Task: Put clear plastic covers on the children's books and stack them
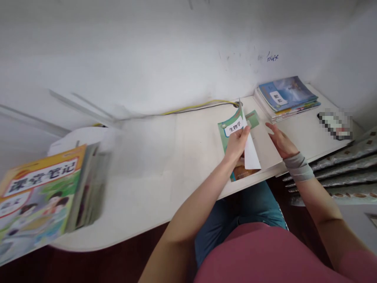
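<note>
On the white desk (pixel 165 157), a blurred stack of books (pixel 44 196) at the left near edge runs off the picture; a smaller stack (pixel 287 98) sits in the far right corner, beside a pixelated thing (pixel 335 122) past reading. The green book (pixel 232 126) lies at the near edge, partly hidden by the left hand (pixel 237 143) pinching its white leaf (pixel 253 157); the right hand (pixel 279 140) rests beside, fingers apart, empty

two hands (pixel 237 143) (pixel 279 139), one green book (pixel 224 135), two stacks of books (pixel 287 98) (pixel 44 196), one yellow cable (pixel 194 107), one white desk (pixel 176 157).
</note>
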### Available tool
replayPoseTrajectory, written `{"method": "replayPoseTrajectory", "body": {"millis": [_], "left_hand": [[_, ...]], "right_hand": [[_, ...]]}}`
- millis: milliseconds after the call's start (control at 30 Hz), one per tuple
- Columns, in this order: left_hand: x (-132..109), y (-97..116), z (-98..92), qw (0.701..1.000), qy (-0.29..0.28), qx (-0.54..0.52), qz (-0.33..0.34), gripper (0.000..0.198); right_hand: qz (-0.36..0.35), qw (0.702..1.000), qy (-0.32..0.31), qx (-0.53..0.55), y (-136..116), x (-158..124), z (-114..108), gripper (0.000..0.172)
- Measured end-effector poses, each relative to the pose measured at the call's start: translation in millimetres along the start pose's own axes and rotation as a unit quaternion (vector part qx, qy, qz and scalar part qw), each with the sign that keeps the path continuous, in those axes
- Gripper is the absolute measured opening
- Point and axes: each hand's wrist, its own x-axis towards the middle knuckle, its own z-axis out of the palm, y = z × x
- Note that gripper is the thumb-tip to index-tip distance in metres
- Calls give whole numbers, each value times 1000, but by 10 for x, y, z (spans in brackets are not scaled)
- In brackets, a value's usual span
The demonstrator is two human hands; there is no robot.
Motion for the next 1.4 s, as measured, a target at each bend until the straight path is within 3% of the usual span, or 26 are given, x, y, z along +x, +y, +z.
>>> {"method": "replayPoseTrajectory", "body": {"millis": [100,167,233,300,400,500,800,933,1033,1133,1233,1333,1400], "left_hand": [[-61,-75,-344,998,24,41,50,56],[-137,-167,-644,983,54,146,96,59],[-237,-304,-903,933,73,322,143,60],[-353,-456,-1057,868,35,469,157,65],[-512,-621,-1090,779,-24,607,156,66],[-589,-649,-1029,731,-35,665,151,64],[-573,-607,-1014,723,-42,674,148,59],[-581,-622,-999,723,-36,674,147,58],[-591,-616,-956,723,-31,675,146,58],[-598,-592,-871,727,-28,671,142,59],[-617,-533,-799,734,-42,664,138,60],[-681,-448,-846,736,-72,660,133,57],[-759,-410,-958,736,-40,665,115,56]], "right_hand": [[10,999,-29,19,184,7,15,59],[19,999,-28,23,253,0,43,54],[21,1000,-11,-1,288,-2,68,42],[10,999,11,-42,307,5,79,27],[-11,995,40,-88,333,29,70,15],[-23,993,39,-111,355,46,37,14],[-24,992,-1,-123,354,53,-40,26],[-23,988,60,-140,359,57,-45,33],[-91,979,90,-160,162,49,-37,40],[-184,968,42,-165,-204,46,72,51],[-239,951,-43,-190,-531,75,322,63],[-264,922,-129,-252,-677,125,625,74],[-266,902,-167,-296,-697,146,801,76]]}}
